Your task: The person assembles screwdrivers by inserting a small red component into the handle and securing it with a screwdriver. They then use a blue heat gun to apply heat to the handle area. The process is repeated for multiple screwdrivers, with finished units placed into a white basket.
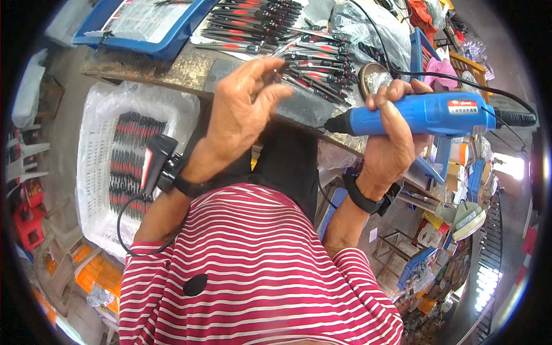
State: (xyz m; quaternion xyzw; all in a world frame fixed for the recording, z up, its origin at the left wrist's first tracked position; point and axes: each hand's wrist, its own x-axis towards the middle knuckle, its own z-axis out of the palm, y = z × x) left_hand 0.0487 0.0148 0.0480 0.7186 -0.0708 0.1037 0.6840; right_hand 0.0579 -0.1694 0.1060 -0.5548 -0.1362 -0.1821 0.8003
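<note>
My right hand (391,129) is wrapped round a blue electric screwdriver (425,114). Its black nose points left, over the front edge of the workbench (178,73). My left hand (247,103) is held above the bench with thumb and forefinger apart, and I make out nothing held between them. Just beyond those fingertips lies a pile of slender black-and-red hand tools (319,66); their exact kind is unclear. More of them are lined up in a stack (247,26) farther back. A dark flat plate (305,103) lies on the bench between my hands.
A white basket (86,167) lined with clear plastic holds rows of black-and-red tools at my left. A blue tray (167,49) sits at the back left. A round dish (363,80) and clear plastic bags (359,29) are at the right. The screwdriver's black cable (466,75) arches over the bench.
</note>
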